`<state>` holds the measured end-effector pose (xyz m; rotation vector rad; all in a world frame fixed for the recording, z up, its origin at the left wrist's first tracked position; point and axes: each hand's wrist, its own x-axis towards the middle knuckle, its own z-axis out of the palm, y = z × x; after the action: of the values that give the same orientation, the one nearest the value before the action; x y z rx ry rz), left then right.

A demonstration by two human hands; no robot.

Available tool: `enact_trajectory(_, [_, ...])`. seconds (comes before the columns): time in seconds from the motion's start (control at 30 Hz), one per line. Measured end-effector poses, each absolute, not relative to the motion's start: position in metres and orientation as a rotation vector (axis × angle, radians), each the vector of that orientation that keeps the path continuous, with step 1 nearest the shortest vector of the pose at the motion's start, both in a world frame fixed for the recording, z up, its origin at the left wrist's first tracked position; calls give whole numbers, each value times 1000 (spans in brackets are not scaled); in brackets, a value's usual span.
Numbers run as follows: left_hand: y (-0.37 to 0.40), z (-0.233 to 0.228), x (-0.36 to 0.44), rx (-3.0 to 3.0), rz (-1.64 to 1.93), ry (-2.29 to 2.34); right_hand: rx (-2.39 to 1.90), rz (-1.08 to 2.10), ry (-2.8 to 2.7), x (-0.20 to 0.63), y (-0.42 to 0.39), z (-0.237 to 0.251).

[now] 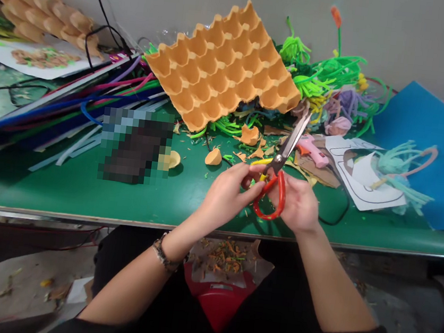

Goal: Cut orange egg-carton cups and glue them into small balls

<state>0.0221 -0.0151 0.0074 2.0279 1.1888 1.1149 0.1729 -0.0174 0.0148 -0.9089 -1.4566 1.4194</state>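
Observation:
My left hand (229,191) is closed, its fingertips pinching a short yellow pipe cleaner (261,161). Close beside it, my right hand (297,203) is half curled with the red-handled scissors (281,201) in it. The blades point up and away, toward the back of the table. My fingertips nearly meet behind the handles, so part of the grip is hidden. Left of my hands, a cut egg-carton cup (213,157) and a pale small cup (173,159) lie on the green table (185,205). A torn carton piece (249,135) lies farther back.
A large egg tray (225,65) leans over green pipe-cleaner bundles (316,78). A pink glue gun (312,151) lies behind my right hand. White paper cutouts (381,179) and a blue sheet (424,147) are at right. Long pipe cleaners (64,103) spread at left. A red scrap bin (221,297) stands below.

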Motion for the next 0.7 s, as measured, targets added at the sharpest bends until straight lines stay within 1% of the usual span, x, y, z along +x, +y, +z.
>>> enact_trajectory(0.07, [-16,7,23,2069,1089,1251,-928,1308,-1523,172,-18,15])
enact_trajectory(0.17, [-14,4,22,2158,1090,1349,-1074,1056,-1634,170,-19,15])
enact_trajectory(0.23, [-12,2,20,2260,1076,1390,-1174,976,-1659,168,-19,13])
enact_trajectory(0.37, [-8,1,17,2488,896,1457,-1290,928,-1639,167,-18,8])
enact_trajectory(0.5, [-9,2,17,2603,695,1564,-1306,877,-1617,165,-18,6])
enact_trajectory(0.7, [-11,6,18,2743,715,1548,-1288,1022,-1502,162,-19,10])
